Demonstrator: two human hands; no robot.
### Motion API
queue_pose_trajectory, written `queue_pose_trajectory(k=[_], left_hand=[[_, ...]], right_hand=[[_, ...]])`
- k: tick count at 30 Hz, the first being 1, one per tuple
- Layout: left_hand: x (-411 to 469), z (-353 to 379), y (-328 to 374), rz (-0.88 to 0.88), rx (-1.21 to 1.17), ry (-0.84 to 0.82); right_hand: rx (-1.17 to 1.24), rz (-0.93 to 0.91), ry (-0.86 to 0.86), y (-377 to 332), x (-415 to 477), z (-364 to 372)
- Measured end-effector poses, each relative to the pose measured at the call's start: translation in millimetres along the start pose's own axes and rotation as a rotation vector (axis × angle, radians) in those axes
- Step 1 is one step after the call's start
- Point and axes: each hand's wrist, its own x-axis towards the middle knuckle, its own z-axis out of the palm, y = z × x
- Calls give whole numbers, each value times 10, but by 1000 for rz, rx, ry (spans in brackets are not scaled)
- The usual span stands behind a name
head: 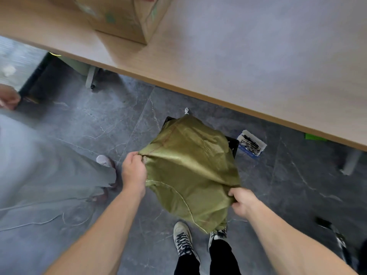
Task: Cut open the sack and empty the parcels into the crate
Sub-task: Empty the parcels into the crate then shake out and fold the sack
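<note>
An olive-green woven sack (pixel 190 171) hangs in the air over a dark crate (pixel 232 144) on the floor, and it hides most of that crate. My left hand (pixel 133 169) grips the sack's left corner. My right hand (pixel 243 202) pinches its lower right edge. The sack looks limp and crumpled. No parcels show; the crate's inside is covered by the sack.
A light wooden table (pixel 238 56) spans the upper frame with a cardboard box (pixel 121 16) on it. A small box of dark items (pixel 251 143) lies beside the crate. Another person in pale clothing (pixel 29 165) stands at left. My shoes (pixel 183 238) are below the sack.
</note>
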Motion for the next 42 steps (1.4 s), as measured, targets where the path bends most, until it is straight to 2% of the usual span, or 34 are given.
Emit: queue_pose_trajectory(k=[5,7,12,15,19,24,28,33,35,39,42], left_hand=[[-186,-209,320,65,-125,83],[-304,-294,362,58,-138,101],[-520,-475,312,-126,-61,99],[-586,-490,489,-89,-75,23],[-646,-474,713,-128,8,-32],[-741,-522,996,-89,-3,-8],[-688,-629,857,-110,145,-14],[-677,-680,1118,-71,-2,-10],[-566,-690,1123,-110,-29,-59],[87,-685,758,-139,107,-184],[126,-690,984,-105,68,-231]], right_hand=[[-37,-169,-66,-217,-423,-117],[-42,-173,-82,-252,-552,-211],[-49,-154,-43,-217,-653,-394],[15,-213,-54,-345,-765,-424],[-74,-277,-57,-545,-940,-468],[-84,-348,-2,-718,-1121,-557],[-169,-311,27,-649,-1116,-656],[-143,-347,23,-806,-1396,-523],[-122,-361,54,-839,-1451,-456],[-155,-359,111,-779,-1524,-325],[-93,-402,140,-828,-1644,-214]])
